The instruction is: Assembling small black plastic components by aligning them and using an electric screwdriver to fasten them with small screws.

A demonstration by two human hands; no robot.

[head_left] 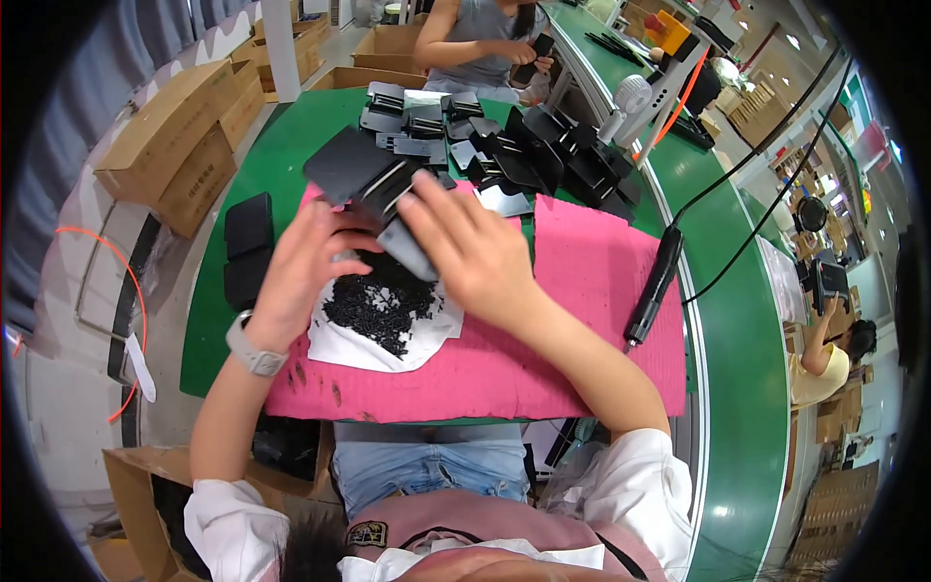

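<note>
A black folding stand (351, 167) with a flat plate and shiny metal hinge rods is held tilted above the pile of small parts. My right hand (475, 250) grips it from the right, fingers laid over the hinge and the grey lower piece. My left hand (312, 254), a watch on its wrist, curls its fingers against the stand's lower left side; part of their contact is hidden. Beneath both hands, many tiny black parts (373, 310), apparently screws, lie heaped on a white cloth or sheet (388, 359).
Pink cardboard (592, 291) covers the near part of the green table (208, 330). Several black and grey stands (524, 155) crowd its far side. A corded black electric screwdriver (655, 286) rests at right, two black plates (248, 247) at left. A co-worker (480, 48) sits opposite.
</note>
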